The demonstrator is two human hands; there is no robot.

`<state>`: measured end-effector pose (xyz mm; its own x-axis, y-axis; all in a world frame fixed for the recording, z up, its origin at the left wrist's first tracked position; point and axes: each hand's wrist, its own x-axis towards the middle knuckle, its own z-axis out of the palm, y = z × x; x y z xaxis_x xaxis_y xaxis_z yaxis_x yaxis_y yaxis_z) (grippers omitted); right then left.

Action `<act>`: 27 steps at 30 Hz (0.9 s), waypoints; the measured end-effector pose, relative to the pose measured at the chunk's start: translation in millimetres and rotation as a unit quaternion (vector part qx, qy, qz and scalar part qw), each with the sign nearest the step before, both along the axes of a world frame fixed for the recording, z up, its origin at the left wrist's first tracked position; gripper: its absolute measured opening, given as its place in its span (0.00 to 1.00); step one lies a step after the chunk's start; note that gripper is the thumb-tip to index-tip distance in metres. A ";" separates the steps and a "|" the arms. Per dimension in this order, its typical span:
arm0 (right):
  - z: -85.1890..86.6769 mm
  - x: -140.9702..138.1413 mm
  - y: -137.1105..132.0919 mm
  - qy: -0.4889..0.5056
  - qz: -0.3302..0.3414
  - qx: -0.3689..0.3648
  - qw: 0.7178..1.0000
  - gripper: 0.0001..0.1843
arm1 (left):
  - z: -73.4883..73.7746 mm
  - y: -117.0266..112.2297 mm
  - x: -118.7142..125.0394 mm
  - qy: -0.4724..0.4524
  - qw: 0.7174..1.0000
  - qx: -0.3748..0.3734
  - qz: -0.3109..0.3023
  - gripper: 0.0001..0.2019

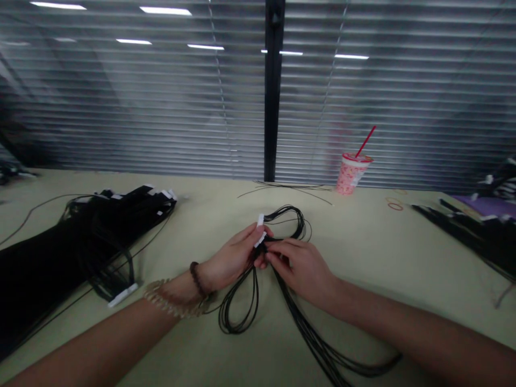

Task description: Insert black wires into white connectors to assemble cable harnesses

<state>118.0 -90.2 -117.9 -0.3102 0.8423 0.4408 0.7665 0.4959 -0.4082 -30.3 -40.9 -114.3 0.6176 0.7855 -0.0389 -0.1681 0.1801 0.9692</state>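
Observation:
Near the middle of the table, my left hand (237,252) is closed round a bundle of thin black cables (300,317), with white connectors (260,220) sticking up at its thumb. My right hand (300,263) pinches the same bundle just to the right, its thumb and fingertips pressed together. The cables loop out beyond the hands and again below my left hand, while a longer tail runs toward the front edge. What exactly lies between the right fingertips is too small to make out.
On the left lies a big heap of black cables (80,242) with white ends. Another pile of cables (463,231) is at the right. Loose wires (290,186), a pink cup with a red straw (350,174) and rubber bands (395,205) lie toward the window blinds.

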 end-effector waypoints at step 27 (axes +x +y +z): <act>22.9 17.9 12.5 -0.102 0.072 -0.026 0.992 0.08 | -4.9 3.5 -0.7 -0.018 1.000 -0.008 -0.011 0.08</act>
